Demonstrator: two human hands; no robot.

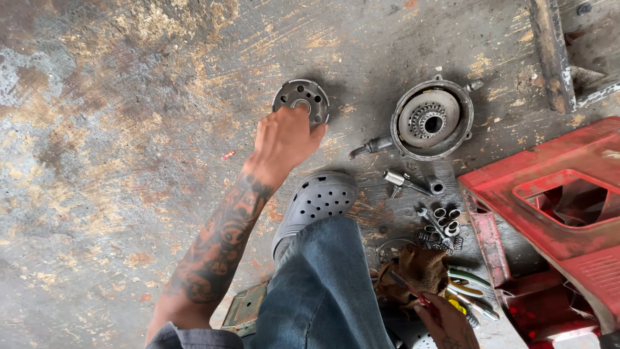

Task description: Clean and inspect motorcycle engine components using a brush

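Two round metal parts lie on the stained, scuffed concrete floor [116, 129]. My left hand [283, 139] grips the smaller holed disc [301, 100]; the ribbed drum [431, 119] sits well apart. My right hand [447, 323] pinches a red-handled tool [413, 294] beside a brown rag [420, 268].

two hands [284, 139] [445, 323], two round metal parts [301, 98] [431, 119], one clog [316, 201].

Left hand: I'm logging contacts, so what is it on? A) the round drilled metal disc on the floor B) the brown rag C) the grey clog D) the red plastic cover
A: the left hand rests its fingers on the near edge of the disc, away from the other three things.
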